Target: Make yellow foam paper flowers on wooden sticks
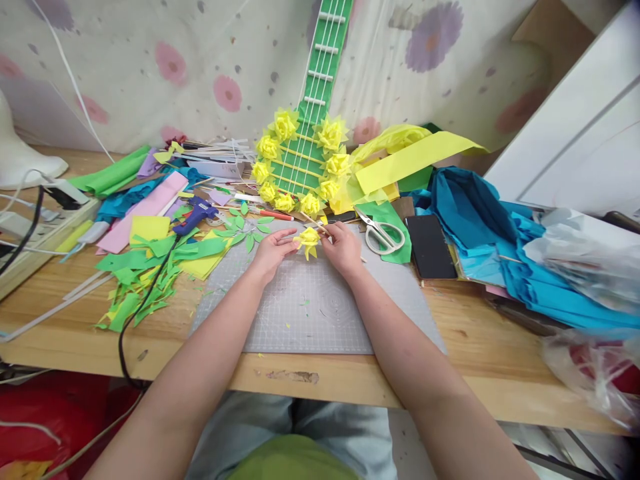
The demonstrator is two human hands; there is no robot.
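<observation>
Between my hands, above the grey cutting mat (310, 313), is a small yellow paper flower (309, 239). My left hand (274, 252) pinches the flower's left side with its fingertips. My right hand (342, 248) is curled at its right side, with a thin stick (311, 220) between the fingers; how its fingertips meet the flower is partly hidden. Behind them stands a green guitar shape (303, 163) with white strings and a ring of yellow paper roses (332, 133). Cut green leaves (249, 230) lie left of my left hand.
White-handled scissors (384, 237) and a black phone (434, 247) lie to the right, near blue paper (470, 213). On the left are a blue glue gun (196, 215) with its black cord, green scraps (145, 273) and a power strip (50, 230).
</observation>
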